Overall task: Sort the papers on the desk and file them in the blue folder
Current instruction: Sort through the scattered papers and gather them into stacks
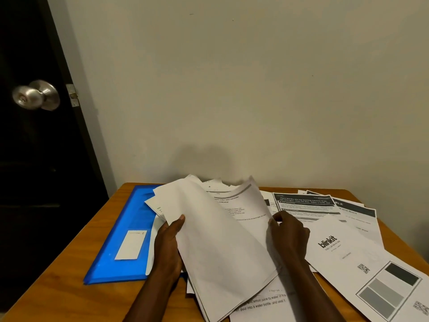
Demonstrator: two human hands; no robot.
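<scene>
A blue folder with a white label lies flat on the left of the wooden desk. My left hand grips a stack of white sheets, thumb on top, lifted and tilted over the folder's right edge. My right hand pinches the edge of a printed sheet behind the stack. More printed papers lie spread over the right half of the desk, one marked "blinkit".
The desk stands against a plain wall. A dark door with a metal knob is at the left. A sheet with grey bars and QR codes reaches the desk's near right edge.
</scene>
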